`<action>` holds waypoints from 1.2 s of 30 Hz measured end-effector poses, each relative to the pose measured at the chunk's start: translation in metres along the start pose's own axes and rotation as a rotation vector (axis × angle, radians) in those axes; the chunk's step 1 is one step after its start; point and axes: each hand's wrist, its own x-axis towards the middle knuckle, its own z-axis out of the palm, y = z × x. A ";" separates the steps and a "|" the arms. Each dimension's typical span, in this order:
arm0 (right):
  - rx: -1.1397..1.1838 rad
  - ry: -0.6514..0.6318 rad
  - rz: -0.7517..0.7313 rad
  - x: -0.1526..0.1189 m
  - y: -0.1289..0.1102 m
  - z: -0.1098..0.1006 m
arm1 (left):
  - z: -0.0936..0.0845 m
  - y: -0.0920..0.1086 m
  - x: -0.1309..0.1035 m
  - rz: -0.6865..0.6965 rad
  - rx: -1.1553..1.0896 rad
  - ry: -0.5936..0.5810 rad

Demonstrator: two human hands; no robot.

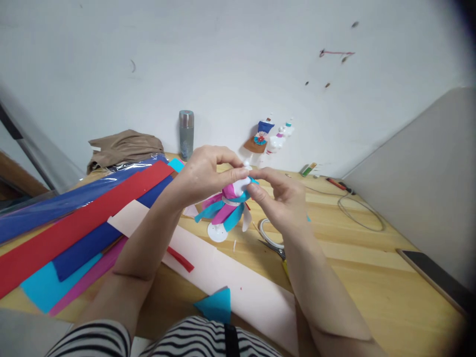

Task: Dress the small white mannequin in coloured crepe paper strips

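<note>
A small white mannequin (pixel 241 186) on a round white base (pixel 217 232) stands on the table, leaning a little. It wears a pink and blue top and a skirt of loose pink, blue and pale strips (pixel 224 213), with a white band at the waist. My left hand (pixel 208 171) grips the mannequin near its shoulder, thumb and fingers pinched together. On the other side my right hand (pixel 280 198) is closed, its thumb and forefinger pinching the edge of a blue strip (pixel 254 181) at the mannequin's upper body. The fingertips partly hide the chest.
Red (pixel 92 218), blue and pale pink sheets (pixel 230 277) spread over the left and front. Scissors (pixel 277 248) and a white tape roll (pixel 269 233) lie by my right wrist. Behind are dressed figures (pixel 262 136), a flask (pixel 186 134) and brown cloth (pixel 126 148). A phone (pixel 435 277) lies right.
</note>
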 end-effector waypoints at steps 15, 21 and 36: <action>-0.069 0.074 -0.165 -0.001 -0.009 -0.005 | 0.012 -0.004 0.002 0.022 0.025 0.122; -0.112 0.172 -0.409 0.000 -0.012 -0.005 | 0.013 0.000 0.002 0.104 -0.059 0.004; -0.118 -0.002 -0.121 0.037 -0.017 -0.030 | -0.005 -0.009 0.009 0.028 -0.190 -0.050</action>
